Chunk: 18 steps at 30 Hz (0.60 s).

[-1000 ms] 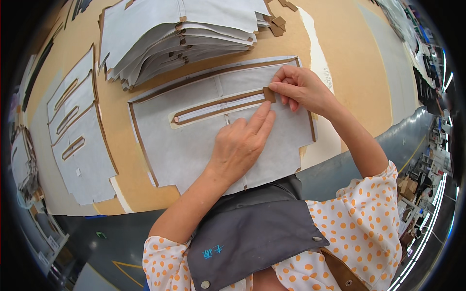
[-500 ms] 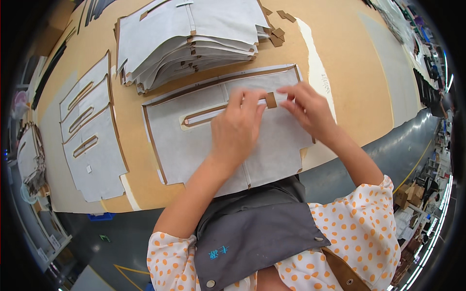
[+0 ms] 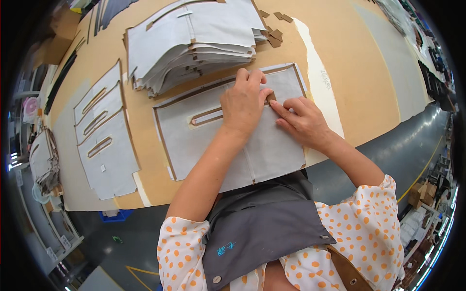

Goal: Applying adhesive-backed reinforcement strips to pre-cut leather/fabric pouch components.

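A grey-white panel with brown folded borders lies flat before me. Its long slot is edged in brown, and my left hand covers the slot's right part. At that right end sits a small brown patch. My left hand is bent over the panel, thumb at the patch's left edge. From the other side, the fingertips of my right hand press on the patch's right edge. Both hands look closed on the patch, though the undersides of the fingers are hidden.
A thick stack of similar panels stands behind. Loose brown patches lie to its right. Overlapping slotted panels are at the left. A torn white strip runs along the table. A blue bin sits below the table edge.
My right hand has come down and left, from just off the patch onto it. My left hand has shifted slightly up and right, its thumb now at the patch. The view has shifted slightly.
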Tool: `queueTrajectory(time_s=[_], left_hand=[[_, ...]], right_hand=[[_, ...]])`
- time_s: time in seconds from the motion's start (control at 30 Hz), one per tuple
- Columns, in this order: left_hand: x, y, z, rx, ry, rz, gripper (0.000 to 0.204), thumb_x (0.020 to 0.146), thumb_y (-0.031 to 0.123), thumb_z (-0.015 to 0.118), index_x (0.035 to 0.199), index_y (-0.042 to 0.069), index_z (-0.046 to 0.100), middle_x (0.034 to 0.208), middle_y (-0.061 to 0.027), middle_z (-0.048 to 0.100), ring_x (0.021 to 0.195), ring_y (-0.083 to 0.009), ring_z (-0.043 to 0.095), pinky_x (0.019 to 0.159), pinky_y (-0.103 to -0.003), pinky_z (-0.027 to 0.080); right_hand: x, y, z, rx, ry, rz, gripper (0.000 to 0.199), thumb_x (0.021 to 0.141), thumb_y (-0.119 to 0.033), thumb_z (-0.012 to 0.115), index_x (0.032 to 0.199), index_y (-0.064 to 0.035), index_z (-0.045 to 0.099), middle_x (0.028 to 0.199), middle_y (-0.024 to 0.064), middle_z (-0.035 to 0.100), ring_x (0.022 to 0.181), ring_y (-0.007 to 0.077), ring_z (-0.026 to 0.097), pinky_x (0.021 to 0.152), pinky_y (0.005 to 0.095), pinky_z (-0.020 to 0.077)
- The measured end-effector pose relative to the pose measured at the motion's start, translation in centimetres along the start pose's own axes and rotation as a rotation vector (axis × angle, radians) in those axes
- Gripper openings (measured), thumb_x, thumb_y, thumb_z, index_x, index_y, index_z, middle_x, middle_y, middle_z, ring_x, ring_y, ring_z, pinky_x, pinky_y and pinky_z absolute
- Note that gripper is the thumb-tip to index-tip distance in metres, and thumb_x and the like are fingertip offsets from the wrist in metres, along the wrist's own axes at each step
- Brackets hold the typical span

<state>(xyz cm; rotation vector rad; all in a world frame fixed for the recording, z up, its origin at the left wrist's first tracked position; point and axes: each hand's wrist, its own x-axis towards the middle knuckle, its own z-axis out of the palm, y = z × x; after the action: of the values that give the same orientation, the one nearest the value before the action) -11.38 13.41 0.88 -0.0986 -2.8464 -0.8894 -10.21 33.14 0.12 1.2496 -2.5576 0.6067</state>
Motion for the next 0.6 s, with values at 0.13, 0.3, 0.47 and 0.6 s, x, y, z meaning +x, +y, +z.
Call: queueTrajectory(time_s=[0.13,0.3,0.47,0.6], left_hand=[[-1.4,-1.1,-3.3,-0.987,-0.177,-0.409,0.033,0.095,0.037,0.068,0.114,0.01,0.063,0.1,-0.0059,0.064,0.084,-0.0176,0.066,0.064,-0.038,0.051],[-5.2,-0.3,-7.1,-1.905,-0.166,-0.973,0.042,0.108,0.034,0.046,0.131,0.0,0.055,0.114,-0.0087,0.065,0.1,-0.0187,0.064,0.077,-0.034,0.054],[-8.8,-2.3,-6.5,-2.004,-0.256,-0.792,0.043,0.11,0.025,0.039,0.148,0.004,0.044,0.125,-0.0083,0.062,0.112,-0.021,0.061,0.092,-0.032,0.052],[-9.7,-1.8,-6.9,-2.023,-0.175,-0.817,0.044,0.111,0.023,0.037,0.152,0.008,0.039,0.123,-0.0069,0.062,0.117,-0.0208,0.057,0.091,-0.031,0.051]], right_hand=[[-0.3,-1.0,-1.6,0.166,0.084,0.138,0.041,0.083,-0.01,0.077,0.123,-0.0098,0.068,0.097,0.0049,0.06,0.08,0.0193,0.059,0.068,0.0327,0.0507],[3.0,-5.8,-2.6,0.643,0.164,0.372,0.022,0.09,-0.006,0.072,0.112,-0.0073,0.07,0.099,0.0067,0.064,0.082,0.0177,0.062,0.068,0.0284,0.0514],[5.3,-9.4,-0.1,0.78,0.002,0.336,0.029,0.085,-0.011,0.075,0.111,-0.0053,0.064,0.099,0.0081,0.06,0.089,0.0208,0.064,0.072,0.034,0.0528],[5.4,-10.0,1.4,0.659,0.006,0.272,0.032,0.079,-0.011,0.078,0.106,-0.0048,0.061,0.097,0.0087,0.059,0.084,0.0218,0.066,0.072,0.035,0.054]])
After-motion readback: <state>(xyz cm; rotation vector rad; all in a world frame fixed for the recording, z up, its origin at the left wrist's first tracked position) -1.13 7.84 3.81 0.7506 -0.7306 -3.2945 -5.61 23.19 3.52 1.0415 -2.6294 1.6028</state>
